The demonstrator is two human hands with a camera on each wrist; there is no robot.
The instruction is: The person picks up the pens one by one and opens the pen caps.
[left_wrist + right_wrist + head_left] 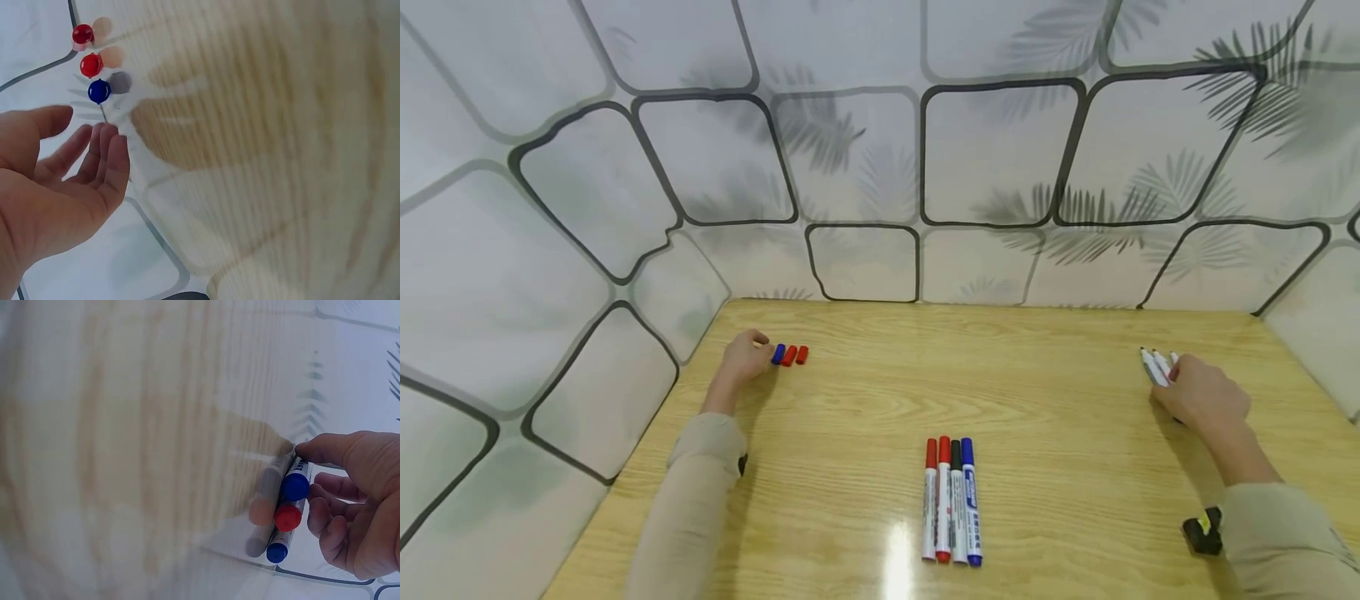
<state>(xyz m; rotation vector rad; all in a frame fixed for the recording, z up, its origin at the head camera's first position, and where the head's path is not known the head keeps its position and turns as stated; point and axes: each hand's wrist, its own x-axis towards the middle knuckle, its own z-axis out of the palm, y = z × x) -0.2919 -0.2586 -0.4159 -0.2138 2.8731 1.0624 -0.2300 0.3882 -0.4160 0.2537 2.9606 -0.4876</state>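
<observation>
My left hand [747, 357] is at the far left of the table, fingers loosely bent with nothing in them. Just beyond its fingertips stands a blue marker cap [99, 91], with two red caps [91, 64] in line beside it. At the far right, my right hand [1206, 400] holds a row of three uncapped white markers [1154, 367] that lie side by side, tips pointing away. In the right wrist view the thumb touches a blue-ended marker [295, 486] and the other fingers curl close above the row. A red-ended marker [288, 517] lies in the middle.
Several capped markers [958, 508] in red, black and blue lie side by side at the table's front middle. Patterned white cloth [865, 167] rises behind and at both sides of the wooden table [865, 392]. A black wrist device [1204, 532] sits at my right cuff.
</observation>
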